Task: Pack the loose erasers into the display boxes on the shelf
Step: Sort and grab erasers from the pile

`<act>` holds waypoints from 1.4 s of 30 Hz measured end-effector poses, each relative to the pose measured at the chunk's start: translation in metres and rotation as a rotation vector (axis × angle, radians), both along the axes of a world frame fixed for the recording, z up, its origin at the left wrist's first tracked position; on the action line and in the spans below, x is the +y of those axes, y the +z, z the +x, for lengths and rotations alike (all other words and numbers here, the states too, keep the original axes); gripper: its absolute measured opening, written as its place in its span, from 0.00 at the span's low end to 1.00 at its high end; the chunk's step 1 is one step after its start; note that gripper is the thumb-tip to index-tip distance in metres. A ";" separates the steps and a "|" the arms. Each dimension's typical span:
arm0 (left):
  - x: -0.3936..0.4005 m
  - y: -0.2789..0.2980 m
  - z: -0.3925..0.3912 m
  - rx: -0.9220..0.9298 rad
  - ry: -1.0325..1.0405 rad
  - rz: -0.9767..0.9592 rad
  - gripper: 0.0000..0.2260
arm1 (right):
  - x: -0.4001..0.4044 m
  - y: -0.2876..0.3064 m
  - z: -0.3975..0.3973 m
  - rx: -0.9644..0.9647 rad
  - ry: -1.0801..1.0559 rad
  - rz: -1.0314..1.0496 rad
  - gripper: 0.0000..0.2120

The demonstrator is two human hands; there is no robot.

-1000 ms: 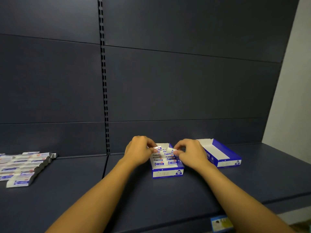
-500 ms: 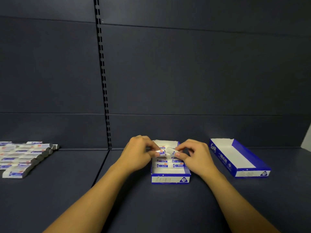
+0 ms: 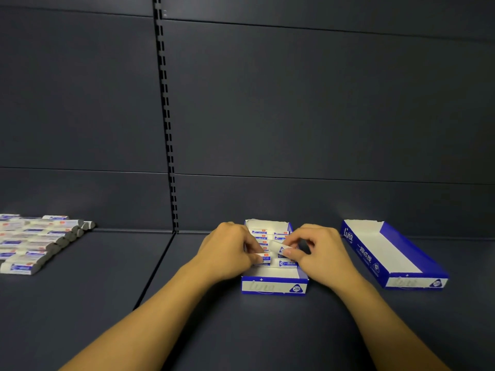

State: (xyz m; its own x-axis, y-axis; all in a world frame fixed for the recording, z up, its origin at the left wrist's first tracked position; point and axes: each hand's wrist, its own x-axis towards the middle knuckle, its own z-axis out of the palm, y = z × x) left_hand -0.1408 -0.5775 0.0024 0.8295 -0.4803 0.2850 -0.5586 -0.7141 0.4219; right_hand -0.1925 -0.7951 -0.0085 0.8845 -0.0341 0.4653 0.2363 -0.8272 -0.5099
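The right hand pinches one eraser between thumb and forefinger, holding it tilted over the right-hand column of the near display box. The left hand pinches a second eraser at the left-hand column, low in the same box.

Risk, as judged: the tilted eraser could land askew across its neighbours or catch the box wall, leaving the row uneven. The box looks light and neither hand braces it, so pressing down could skid it along the shelf.

Count: two hands, each holding one eraser. Two display boxes: the near one holds two columns of erasers with a bare strip at its front, and the second box, well apart to the right, shows no erasers inside. Packed erasers are partly hidden by the fingers; no exact figure is possible. The loose erasers lie in rows at far left, cut off by the frame edge, so they are uncounted.
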 end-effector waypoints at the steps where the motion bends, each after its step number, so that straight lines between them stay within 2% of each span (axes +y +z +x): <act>1: 0.000 0.000 -0.001 -0.001 0.008 0.019 0.09 | 0.000 0.000 0.000 0.015 0.001 -0.015 0.06; 6: -0.001 0.001 -0.004 -0.021 0.020 0.128 0.10 | 0.001 0.001 -0.001 0.056 0.004 -0.064 0.07; 12: -0.004 0.002 -0.007 -0.016 0.027 0.169 0.10 | 0.003 0.003 -0.002 0.109 0.015 -0.059 0.08; 17: -0.005 0.002 -0.008 -0.011 0.036 0.164 0.12 | 0.003 0.004 -0.003 0.208 -0.008 -0.120 0.08; 29: -0.004 -0.001 -0.006 0.003 -0.007 0.161 0.13 | 0.010 0.005 -0.001 0.291 -0.072 -0.227 0.05; 37: -0.001 0.002 -0.004 0.138 -0.042 0.094 0.11 | 0.009 0.006 0.000 0.349 -0.030 -0.194 0.10; 42: 0.002 0.002 -0.001 0.203 -0.045 0.046 0.09 | 0.007 0.006 0.001 0.349 -0.024 -0.174 0.08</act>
State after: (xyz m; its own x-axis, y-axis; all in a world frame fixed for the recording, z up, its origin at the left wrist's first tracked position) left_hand -0.1420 -0.5758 0.0041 0.8451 -0.5269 0.0906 -0.4970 -0.7117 0.4964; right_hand -0.1918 -0.7876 -0.0024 0.9906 -0.0038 0.1370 0.0529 -0.9116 -0.4077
